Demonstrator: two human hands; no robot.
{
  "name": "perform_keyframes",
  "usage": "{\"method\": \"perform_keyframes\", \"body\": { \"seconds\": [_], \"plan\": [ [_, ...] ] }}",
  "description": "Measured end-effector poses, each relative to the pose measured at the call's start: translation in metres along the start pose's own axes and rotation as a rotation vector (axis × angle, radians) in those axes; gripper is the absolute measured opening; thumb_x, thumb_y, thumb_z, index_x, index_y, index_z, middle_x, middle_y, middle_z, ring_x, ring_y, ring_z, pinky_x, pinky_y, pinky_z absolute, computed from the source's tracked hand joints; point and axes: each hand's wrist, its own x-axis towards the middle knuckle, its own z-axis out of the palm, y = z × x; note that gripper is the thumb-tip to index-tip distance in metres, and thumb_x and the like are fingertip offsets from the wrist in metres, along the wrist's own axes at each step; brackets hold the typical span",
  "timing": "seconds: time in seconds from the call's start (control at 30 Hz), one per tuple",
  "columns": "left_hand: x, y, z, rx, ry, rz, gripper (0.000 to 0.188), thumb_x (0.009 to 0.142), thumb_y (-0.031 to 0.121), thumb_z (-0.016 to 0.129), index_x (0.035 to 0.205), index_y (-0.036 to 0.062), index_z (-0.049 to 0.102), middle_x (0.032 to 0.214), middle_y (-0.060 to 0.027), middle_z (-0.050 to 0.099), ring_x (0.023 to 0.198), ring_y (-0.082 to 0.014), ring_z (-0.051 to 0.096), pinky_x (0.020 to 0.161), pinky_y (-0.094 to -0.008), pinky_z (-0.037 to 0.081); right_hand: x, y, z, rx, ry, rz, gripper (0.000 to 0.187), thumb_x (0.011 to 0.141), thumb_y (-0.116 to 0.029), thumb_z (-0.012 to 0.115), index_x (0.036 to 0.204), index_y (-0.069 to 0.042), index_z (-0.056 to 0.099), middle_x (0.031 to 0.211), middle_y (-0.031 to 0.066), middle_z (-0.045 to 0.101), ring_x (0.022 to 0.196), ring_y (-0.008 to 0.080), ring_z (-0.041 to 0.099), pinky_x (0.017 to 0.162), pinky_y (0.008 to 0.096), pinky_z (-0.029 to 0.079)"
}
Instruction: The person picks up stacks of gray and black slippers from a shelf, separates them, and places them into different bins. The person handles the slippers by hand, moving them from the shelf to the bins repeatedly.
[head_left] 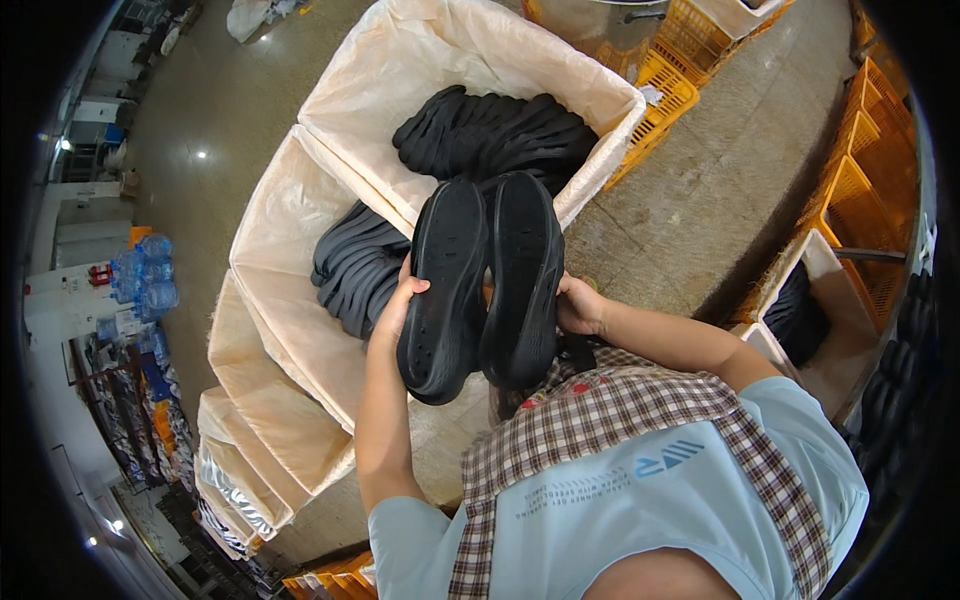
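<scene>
Well left of the hands (582, 306), we see blue water jugs (154, 272); ahead and rightward stand yellow plastic crates (680, 95).

Lighting: moderately bright, indoor; small glaring lamps (117, 525) at left rim, reflected glare on floor (190, 200). Focus: centre sharp, black shoes (446, 270) legible in detail; far left background soft. Distortion: fisheye curvature, black corners.

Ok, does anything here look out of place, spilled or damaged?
Nothing clearly wrong. The two black shoe soles being held show no obvious damage, and the dark pieces lie inside the lined bins. Slightly odd, perhaps: a white bundle lies loose on the floor, upper left.
</scene>
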Motion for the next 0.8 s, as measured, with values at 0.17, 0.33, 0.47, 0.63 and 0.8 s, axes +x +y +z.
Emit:
{"method": "perform_keyframes", "body": {
  "seconds": [0.17,0.33,0.47,0.63,0.8],
  "plan": [
    [0.015,0.008,0.006,0.007,-0.015,0.029,0.088,0.07,0.025,0.054,0.148,0.0096,0.016,0.133,-0.0175,0.043,0.114,-0.0259,0.048,0.098,-0.031,0.037,-0.006,-0.04,-0.018,-0.111,0.015,0.171,0.07,0.07,-0.016,0.05,0.138,-0.016,0.035,0.131,0.0119,0.044,0.131,0.0268,0.028,0.107,0.0562,0.018],
    [0.024,0.017,0.008,-0.054,-0.082,0.004,0.086,0.072,0.022,0.054,0.148,0.0069,0.015,0.133,-0.0165,0.043,0.114,-0.0246,0.047,0.098,-0.0294,0.036,-0.019,-0.116,0.006,-0.009,0.175,0.0,0.06,0.083,-0.047,0.046,0.127,-0.008,0.051,0.135,0.0126,0.047,0.128,0.0313,0.038,0.108,0.0544,0.02],
    [0.03,0.035,0.012,-0.038,-0.082,-0.034,0.085,0.073,0.021,0.053,0.147,0.006,0.015,0.131,-0.0163,0.044,0.114,-0.0241,0.047,0.098,-0.0288,0.036,-0.003,-0.184,0.04,-0.47,0.285,0.029,0.075,0.083,-0.062,0.044,0.136,-0.009,0.042,0.139,0.0142,0.042,0.13,0.0323,0.036,0.105,0.0563,0.026],
    [0.033,0.049,0.033,-0.062,-0.14,-0.011,0.085,0.073,0.02,0.052,0.148,0.0074,0.015,0.131,-0.016,0.044,0.113,-0.0248,0.048,0.097,-0.0301,0.038,-0.022,-0.234,0.069,-1.105,0.266,0.268,0.074,0.08,-0.047,0.059,0.136,-0.004,0.038,0.133,0.0166,0.046,0.121,0.0276,0.046,0.096,0.0475,0.039],
    [0.03,0.056,0.046,-0.126,-0.154,-0.051,0.085,0.071,0.017,0.052,0.148,0.0106,0.016,0.133,-0.0168,0.042,0.114,-0.0263,0.049,0.095,-0.0324,0.041,-0.019,-0.238,0.075,-1.15,0.23,0.225,0.081,0.069,-0.019,0.074,0.14,-0.008,0.034,0.128,0.0135,0.048,0.112,0.0223,0.051,0.087,0.0342,0.046]
  ]
}}
